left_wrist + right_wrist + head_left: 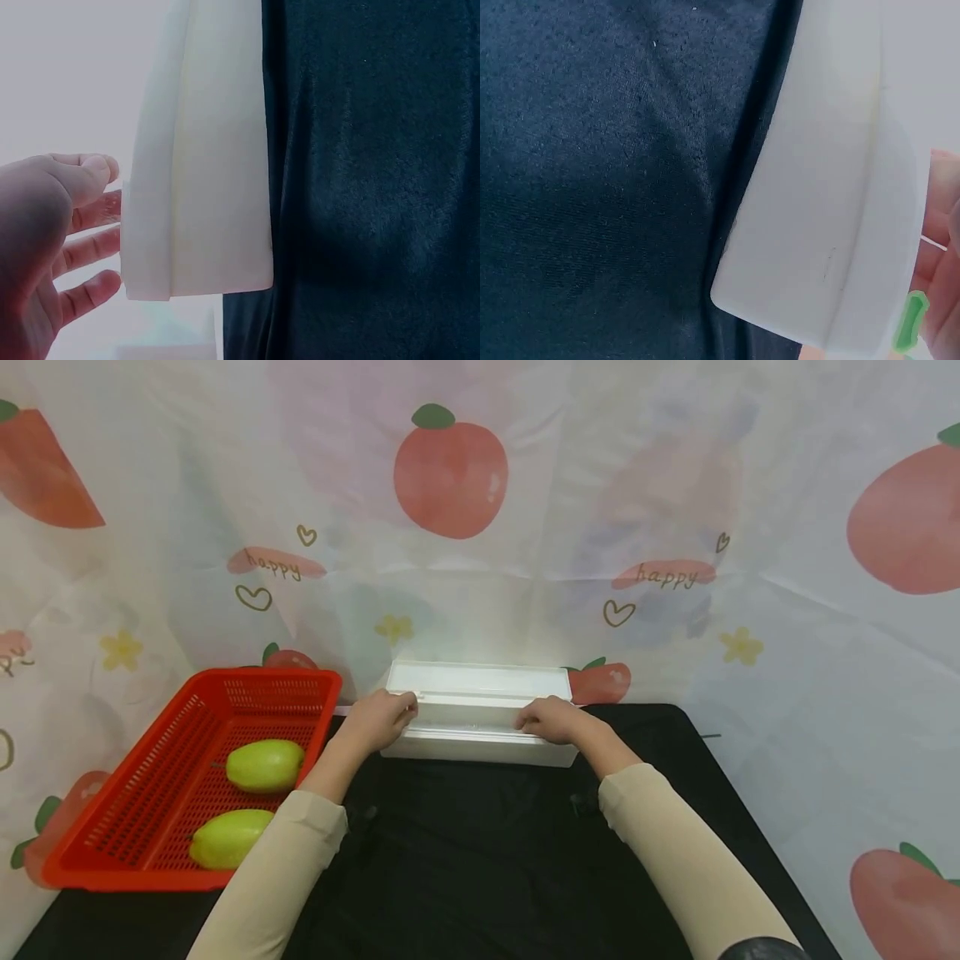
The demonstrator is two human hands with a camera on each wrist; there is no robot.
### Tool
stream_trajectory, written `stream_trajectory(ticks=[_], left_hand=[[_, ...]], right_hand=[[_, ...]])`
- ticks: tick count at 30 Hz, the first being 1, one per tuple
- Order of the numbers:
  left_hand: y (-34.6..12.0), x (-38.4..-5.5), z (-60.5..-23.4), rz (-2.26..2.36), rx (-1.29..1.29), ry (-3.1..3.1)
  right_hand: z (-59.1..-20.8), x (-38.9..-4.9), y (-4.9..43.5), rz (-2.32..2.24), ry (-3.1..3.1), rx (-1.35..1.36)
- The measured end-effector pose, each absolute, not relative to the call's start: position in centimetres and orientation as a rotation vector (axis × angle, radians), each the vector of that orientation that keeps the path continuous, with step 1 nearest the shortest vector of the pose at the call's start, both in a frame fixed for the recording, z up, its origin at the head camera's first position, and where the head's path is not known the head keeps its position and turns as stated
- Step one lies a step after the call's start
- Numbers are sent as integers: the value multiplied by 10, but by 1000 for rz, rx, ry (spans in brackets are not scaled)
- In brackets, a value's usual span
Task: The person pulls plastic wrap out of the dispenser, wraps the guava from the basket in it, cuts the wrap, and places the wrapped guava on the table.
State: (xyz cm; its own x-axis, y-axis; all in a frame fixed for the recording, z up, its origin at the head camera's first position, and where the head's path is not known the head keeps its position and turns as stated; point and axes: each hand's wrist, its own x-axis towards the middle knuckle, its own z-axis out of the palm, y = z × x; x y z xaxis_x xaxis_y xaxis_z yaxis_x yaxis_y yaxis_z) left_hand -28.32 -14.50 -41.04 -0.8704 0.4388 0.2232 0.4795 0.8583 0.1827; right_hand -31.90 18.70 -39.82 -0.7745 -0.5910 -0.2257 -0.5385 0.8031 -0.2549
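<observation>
A long white box (480,749) lies near the back of the black-covered table, its white lid (480,678) raised behind it. My left hand (377,718) is over the box's left end, fingers loosely bent. In the left wrist view, that hand (45,232) has its thumb close to the forefinger and the other fingers spread beside the box wall (225,187). My right hand (557,720) hangs over the right end, fingertips bent down toward the opening. The right wrist view shows its fingers (930,262) partly hidden behind the box, near a small green piece (910,322).
A red plastic basket (138,879) stands to the left with two yellow-green fruits (265,766) in it. Behind the box hangs a white cloth (525,460) printed with fruit. The black tablecloth (480,860) covers the area in front.
</observation>
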Motion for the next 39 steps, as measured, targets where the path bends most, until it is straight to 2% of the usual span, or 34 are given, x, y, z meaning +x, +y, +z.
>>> stream_trajectory(ticks=[12, 20, 33, 39], left_hand=[[-146, -284, -411, -385, -720, -2878], [-152, -284, -408, -439, -753, -2927], [-159, -285, -403, -513, -714, -2878], [-162, -284, -400, -534, -700, -2802]], right_hand=[[-387, -313, 180, 43, 2807, -725], [-395, -307, 201, -100, 2956, -826], [-409, -302, 218, -239, 3251, -1217], [-404, -302, 219, -256, 3305, -1178]])
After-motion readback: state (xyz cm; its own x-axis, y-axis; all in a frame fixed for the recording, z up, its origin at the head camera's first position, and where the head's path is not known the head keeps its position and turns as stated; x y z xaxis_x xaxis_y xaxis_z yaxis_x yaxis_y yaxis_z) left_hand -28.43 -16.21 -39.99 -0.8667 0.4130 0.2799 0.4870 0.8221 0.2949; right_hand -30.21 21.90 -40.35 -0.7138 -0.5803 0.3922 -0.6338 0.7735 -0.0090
